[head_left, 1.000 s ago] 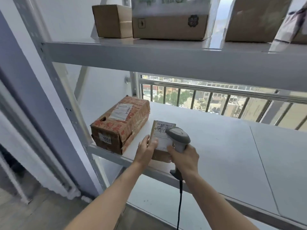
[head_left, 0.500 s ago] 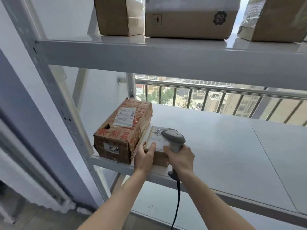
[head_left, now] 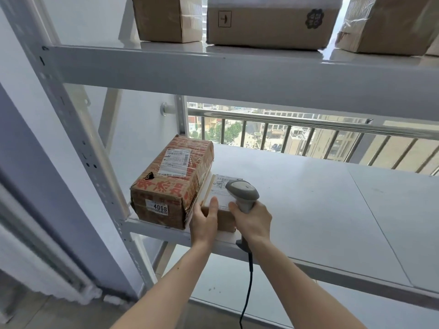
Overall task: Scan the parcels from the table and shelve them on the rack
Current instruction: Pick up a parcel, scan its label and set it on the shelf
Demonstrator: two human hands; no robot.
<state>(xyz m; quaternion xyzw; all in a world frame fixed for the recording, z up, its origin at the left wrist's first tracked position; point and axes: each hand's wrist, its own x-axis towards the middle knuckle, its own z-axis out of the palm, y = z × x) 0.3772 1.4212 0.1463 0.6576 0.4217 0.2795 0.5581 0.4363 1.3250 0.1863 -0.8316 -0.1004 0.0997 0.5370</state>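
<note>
A white metal rack shelf (head_left: 297, 210) carries two parcels at its near left corner. A large brown cardboard box with red printing and a "4068" sticker (head_left: 173, 181) sits farthest left. A small flat brown cardboard parcel with a white label on top (head_left: 219, 198) lies just right of it, touching its side. The upper white shelf (head_left: 213, 67) bears three plain brown cardboard boxes (head_left: 268, 22) in a row.

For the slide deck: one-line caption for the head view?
Left hand sets small parcel beside box 4068 on rack; right hand holds scanner.
</note>
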